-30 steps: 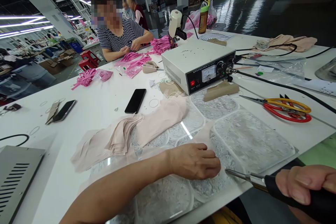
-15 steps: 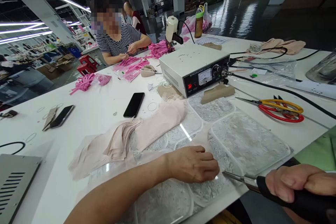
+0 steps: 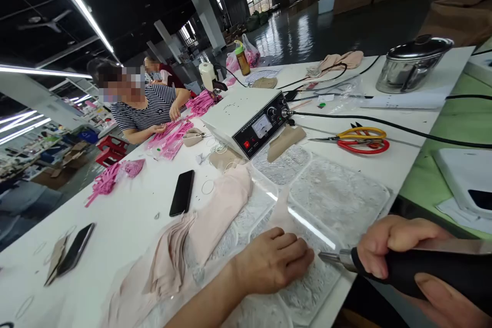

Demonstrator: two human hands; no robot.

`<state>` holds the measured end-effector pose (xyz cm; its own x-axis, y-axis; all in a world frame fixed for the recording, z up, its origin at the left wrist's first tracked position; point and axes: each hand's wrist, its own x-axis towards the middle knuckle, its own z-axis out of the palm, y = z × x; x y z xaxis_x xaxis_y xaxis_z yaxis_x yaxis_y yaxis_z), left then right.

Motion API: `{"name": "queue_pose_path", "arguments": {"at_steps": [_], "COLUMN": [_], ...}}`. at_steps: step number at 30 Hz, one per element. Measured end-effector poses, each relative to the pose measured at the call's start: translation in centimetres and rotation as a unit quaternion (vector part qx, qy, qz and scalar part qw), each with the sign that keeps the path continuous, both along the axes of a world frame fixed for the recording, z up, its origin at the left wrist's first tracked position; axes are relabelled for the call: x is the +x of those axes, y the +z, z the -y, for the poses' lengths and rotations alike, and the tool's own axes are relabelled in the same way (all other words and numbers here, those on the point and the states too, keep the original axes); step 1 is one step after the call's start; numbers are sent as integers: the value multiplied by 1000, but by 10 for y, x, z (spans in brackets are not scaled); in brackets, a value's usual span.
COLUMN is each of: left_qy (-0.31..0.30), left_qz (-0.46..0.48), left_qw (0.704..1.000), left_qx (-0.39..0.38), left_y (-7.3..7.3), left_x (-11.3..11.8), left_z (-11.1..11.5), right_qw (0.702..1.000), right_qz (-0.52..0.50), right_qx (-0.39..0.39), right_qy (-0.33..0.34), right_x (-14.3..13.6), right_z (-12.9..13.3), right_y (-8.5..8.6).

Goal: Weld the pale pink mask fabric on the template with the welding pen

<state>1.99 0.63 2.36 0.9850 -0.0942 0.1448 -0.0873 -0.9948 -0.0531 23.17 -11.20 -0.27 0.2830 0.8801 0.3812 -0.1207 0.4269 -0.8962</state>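
Note:
My left hand (image 3: 274,261) is closed, its fingers curled down on a thin pale pink fabric piece (image 3: 283,210) on a clear patterned mat (image 3: 342,189). Most of the piece under the fingers is hidden. My right hand (image 3: 403,251) grips a black-handled tool with a metal tip (image 3: 346,259). The tip points left and sits close beside my left fingertips; I cannot tell whether it touches the fabric. Left of my left hand lie a fanned stack of pale pink fabric pieces (image 3: 169,256) and a flatter pile of pale pink fabric (image 3: 221,210).
A control box (image 3: 246,118) with a dial and a black cable stands behind the mat. Scissors (image 3: 357,138) with yellow and red handles lie at its right. Phones (image 3: 182,192) rest on the left. Across the table, a person in a striped top (image 3: 144,113) handles pink strips.
The camera view has turned to the right and tilted, bringing a glass pot and a white device into sight. My hands keep nearly the same positions, the tool's tip still beside my left fingers.

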Motion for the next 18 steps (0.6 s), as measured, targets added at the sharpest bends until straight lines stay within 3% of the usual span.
{"name": "queue_pose_path", "arguments": {"at_steps": [5,10,18], "left_qy": [6,11,27], "left_qz": [9,-1,-15], "left_qw": [1000,1000,999], "left_qx": [-6,7,23], "left_y": [-1,-1,-2], "left_x": [-1,-4,-5], "left_z": [0,0,2], "right_qw": [999,998,998], "right_qz": [27,43,-14], "right_qx": [10,-35,-7], "right_qy": [45,38,54], "right_x": [5,9,4], "right_z": [7,12,14], "right_y": [-10,-22,-38]}}
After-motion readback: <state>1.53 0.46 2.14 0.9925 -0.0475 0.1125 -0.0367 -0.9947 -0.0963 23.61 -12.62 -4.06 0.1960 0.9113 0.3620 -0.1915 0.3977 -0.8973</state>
